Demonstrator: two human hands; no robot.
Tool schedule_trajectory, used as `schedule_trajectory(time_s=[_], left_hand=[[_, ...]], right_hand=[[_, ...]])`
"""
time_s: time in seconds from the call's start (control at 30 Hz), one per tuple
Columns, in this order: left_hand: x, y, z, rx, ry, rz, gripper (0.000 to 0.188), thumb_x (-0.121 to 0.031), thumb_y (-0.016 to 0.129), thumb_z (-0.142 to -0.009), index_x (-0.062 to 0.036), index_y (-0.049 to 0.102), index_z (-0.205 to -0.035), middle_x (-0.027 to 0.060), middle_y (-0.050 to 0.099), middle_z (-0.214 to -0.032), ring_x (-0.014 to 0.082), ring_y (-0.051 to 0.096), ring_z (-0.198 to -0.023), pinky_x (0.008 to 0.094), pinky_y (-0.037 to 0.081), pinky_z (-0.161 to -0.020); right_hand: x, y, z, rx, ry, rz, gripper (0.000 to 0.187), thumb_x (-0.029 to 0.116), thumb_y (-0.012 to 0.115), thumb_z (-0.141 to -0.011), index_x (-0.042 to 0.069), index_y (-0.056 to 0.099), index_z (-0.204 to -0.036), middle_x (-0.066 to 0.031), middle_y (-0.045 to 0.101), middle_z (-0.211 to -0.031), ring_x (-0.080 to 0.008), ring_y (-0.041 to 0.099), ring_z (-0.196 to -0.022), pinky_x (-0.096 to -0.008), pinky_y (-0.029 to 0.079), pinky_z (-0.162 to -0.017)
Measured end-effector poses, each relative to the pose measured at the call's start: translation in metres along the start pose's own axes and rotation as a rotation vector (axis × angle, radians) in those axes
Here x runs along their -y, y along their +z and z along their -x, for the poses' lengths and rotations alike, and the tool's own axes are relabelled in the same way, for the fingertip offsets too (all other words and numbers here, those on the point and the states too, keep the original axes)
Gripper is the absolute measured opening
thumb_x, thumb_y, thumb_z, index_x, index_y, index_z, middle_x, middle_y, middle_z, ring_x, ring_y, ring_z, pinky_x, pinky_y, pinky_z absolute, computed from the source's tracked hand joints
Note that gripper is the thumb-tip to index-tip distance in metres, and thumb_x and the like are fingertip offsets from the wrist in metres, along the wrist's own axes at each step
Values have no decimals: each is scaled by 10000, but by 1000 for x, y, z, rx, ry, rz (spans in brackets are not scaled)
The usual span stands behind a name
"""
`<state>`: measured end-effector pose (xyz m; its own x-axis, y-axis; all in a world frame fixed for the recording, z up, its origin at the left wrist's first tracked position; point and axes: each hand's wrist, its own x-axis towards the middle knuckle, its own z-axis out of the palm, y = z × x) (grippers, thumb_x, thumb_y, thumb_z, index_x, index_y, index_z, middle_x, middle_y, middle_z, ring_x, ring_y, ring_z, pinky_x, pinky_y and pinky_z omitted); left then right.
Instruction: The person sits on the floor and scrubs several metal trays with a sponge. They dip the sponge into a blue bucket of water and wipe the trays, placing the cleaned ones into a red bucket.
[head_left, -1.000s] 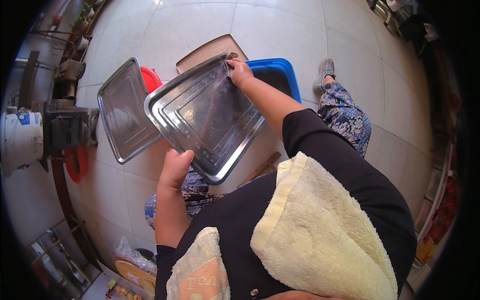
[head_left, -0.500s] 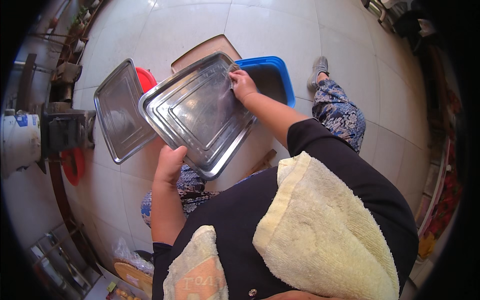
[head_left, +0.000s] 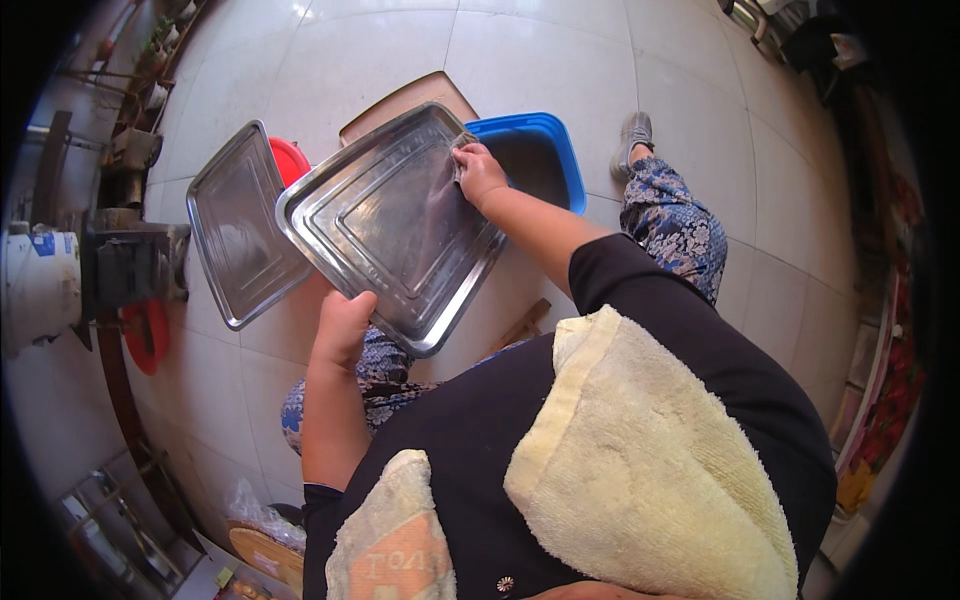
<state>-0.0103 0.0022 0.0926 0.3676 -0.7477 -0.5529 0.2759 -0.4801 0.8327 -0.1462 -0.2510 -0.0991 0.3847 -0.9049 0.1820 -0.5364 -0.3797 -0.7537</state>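
Note:
A large steel tray point(head_left: 385, 225) is held tilted above my lap. My left hand point(head_left: 342, 328) grips its near edge from below. At the tray's far right corner my right hand point(head_left: 478, 172) presses a small grey cloth or scrubber point(head_left: 462, 143) against the metal. A pale yellow towel point(head_left: 640, 470) hangs over my shoulder.
A second steel tray point(head_left: 235, 225) lies on the tiled floor to the left, over a red basin point(head_left: 290, 158). A blue tub point(head_left: 535, 155) and a brown tray point(head_left: 405, 97) sit beyond. A dark machine point(head_left: 130, 265) and white drum point(head_left: 40, 285) stand at far left.
The tray and both hands have shifted slightly toward me and lower in the view. My right hand stays on the tray's far corner, moving a little along the edge.

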Motion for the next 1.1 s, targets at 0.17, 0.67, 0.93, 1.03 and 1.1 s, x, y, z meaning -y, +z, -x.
schedule_trajectory(time_s=[0.17,0.67,0.93,1.03,1.1], left_hand=[[7,0,-2,-74,39,-33,310,-32,545,-755,72,611,-1040,73,632,-966,161,600,-855,284,484,-748],[12,2,1,-85,35,-89,304,-37,548,-765,32,628,-1050,34,635,-946,124,585,-813,251,461,-717],[19,-15,-4,30,-30,-44,278,-38,547,-774,29,620,-1033,47,636,-924,144,605,-793,269,483,-711],[19,-15,-4,35,-52,-33,280,-50,565,-794,10,617,-1063,50,636,-968,154,611,-813,271,489,-709],[19,-14,-7,17,6,-52,297,-51,575,-796,9,604,-1085,56,632,-999,162,617,-828,282,495,-730]], right_hand=[[148,-19,67,99,-609,-367,318,46,585,-804,147,650,-1098,-113,595,-1084,-308,574,-990,-374,468,-901],[202,-13,64,143,-548,-514,326,-55,548,-757,91,658,-1026,-144,583,-1060,-320,583,-968,-370,485,-855],[138,15,4,67,-172,-409,220,33,586,-814,70,700,-999,-142,594,-1122,-297,597,-1000,-331,486,-893],[209,2,40,274,-462,-561,294,8,597,-794,99,677,-1061,-141,583,-1120,-319,579,-1020,-351,482,-887],[213,14,43,247,-524,-559,306,3,596,-795,126,675,-1064,-142,582,-1108,-330,588,-996,-368,494,-862]])
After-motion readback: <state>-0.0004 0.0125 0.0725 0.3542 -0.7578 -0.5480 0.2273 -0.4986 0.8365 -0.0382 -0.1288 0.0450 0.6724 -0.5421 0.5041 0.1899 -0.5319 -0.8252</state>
